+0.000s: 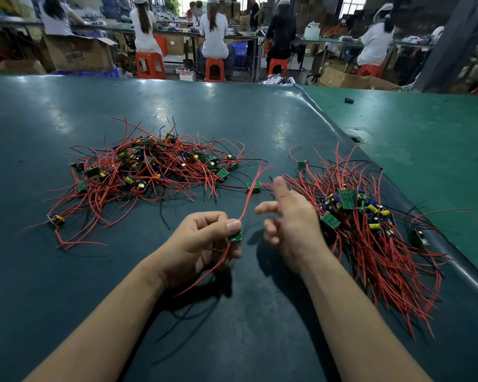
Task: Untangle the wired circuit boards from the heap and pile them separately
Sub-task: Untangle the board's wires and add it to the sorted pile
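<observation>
A tangled heap [149,172] of small green circuit boards with red and black wires lies on the dark green mat, left of centre. A second pile [370,230] of boards, its red wires lying mostly in one direction, sits at the right. My left hand [202,244] pinches one small green board [235,236] between thumb and fingers; its red wires trail up towards the heap and down below the hand. My right hand [290,224] hovers just right of it with fingers spread and loose, holding nothing, close beside the right pile. One loose board [254,186] lies between the two piles.
The dark mat [66,271] ends at a raised edge on the right, where a lighter green table surface [425,139] begins. A small black part [348,100] lies on it. Beyond the table, several people sit on red stools at benches among cardboard boxes.
</observation>
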`<action>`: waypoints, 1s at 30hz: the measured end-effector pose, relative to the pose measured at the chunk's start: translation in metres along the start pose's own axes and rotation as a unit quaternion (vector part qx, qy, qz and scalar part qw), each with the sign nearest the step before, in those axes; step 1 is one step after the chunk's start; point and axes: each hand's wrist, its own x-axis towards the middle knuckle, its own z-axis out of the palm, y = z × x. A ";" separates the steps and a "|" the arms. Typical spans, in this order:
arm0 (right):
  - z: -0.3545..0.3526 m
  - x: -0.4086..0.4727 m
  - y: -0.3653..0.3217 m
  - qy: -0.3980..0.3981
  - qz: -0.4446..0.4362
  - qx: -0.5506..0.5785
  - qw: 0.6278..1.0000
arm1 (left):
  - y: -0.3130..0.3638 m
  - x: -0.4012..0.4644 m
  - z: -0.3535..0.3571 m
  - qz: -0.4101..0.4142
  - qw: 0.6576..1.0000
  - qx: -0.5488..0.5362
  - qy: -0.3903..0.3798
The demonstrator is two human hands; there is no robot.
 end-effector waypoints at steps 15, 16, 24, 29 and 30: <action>-0.003 -0.005 -0.006 -0.040 -0.050 0.033 0.997 | 0.002 -0.006 0.000 -0.030 0.994 0.080 -0.067; -0.004 -0.004 -0.007 -0.021 -0.058 0.048 0.997 | 0.003 -0.007 0.001 -0.031 0.993 0.089 -0.075; -0.005 -0.003 -0.008 0.033 0.003 0.129 0.991 | 0.007 -0.010 0.001 -0.044 0.985 0.119 -0.115; -0.003 -0.003 -0.005 -0.086 0.025 0.017 0.996 | 0.005 -0.006 0.005 -0.003 0.999 0.052 -0.004; -0.001 -0.005 -0.003 -0.118 0.025 -0.028 0.992 | 0.005 -0.006 0.006 0.000 0.999 0.045 0.013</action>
